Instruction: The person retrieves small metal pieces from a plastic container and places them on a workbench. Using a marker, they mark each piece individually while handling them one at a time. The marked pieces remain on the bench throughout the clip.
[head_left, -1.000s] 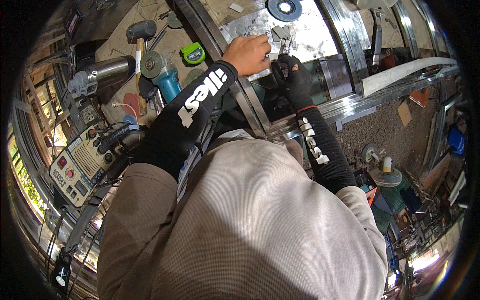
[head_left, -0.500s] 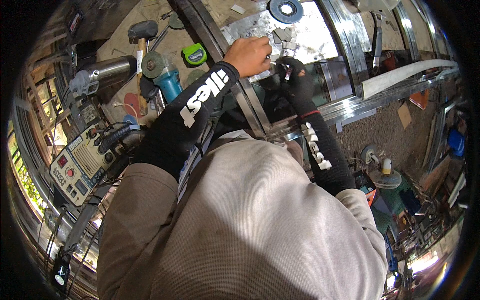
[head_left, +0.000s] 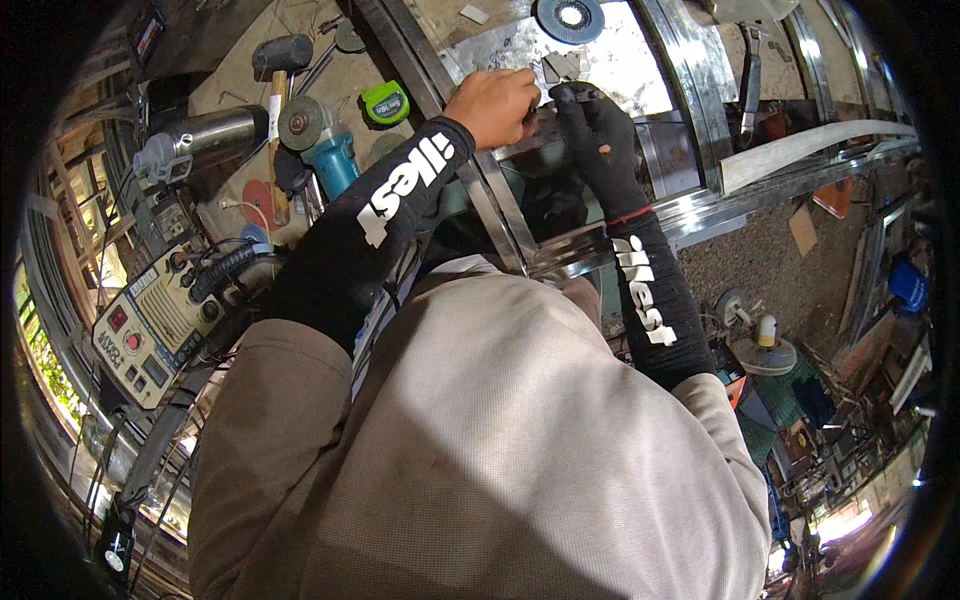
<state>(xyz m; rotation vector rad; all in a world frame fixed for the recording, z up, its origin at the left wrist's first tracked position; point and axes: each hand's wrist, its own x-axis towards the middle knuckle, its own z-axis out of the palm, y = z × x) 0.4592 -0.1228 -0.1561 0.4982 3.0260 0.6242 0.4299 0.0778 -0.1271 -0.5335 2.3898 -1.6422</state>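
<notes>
My bare left hand (head_left: 495, 106) is closed, its fingers curled beside a steel tube frame member (head_left: 415, 62). Whatever it holds is hidden under the fingers. To its right, my right hand (head_left: 598, 135) in a black glove is also closed, its fingertips bent over the near edge of a bright metal sheet (head_left: 630, 62). I cannot make out what is between those fingers. Just beyond the right fingertips, several small flat metal pieces (head_left: 563, 66) lie on the sheet. A round grey flap disc (head_left: 570, 20) rests farther back.
Left of the frame lie a green tape measure (head_left: 385, 103), a blue angle grinder (head_left: 331, 165) and a mallet (head_left: 282, 56). A welding machine (head_left: 150, 335) stands at far left. Steel tubes (head_left: 690, 80) and a curved pale strip (head_left: 810, 152) are on the right.
My right hand has moved forward toward the small metal pieces and turned its back upward. A shiny bit seen by its fingers is now out of sight. My left hand has shifted slightly left.
</notes>
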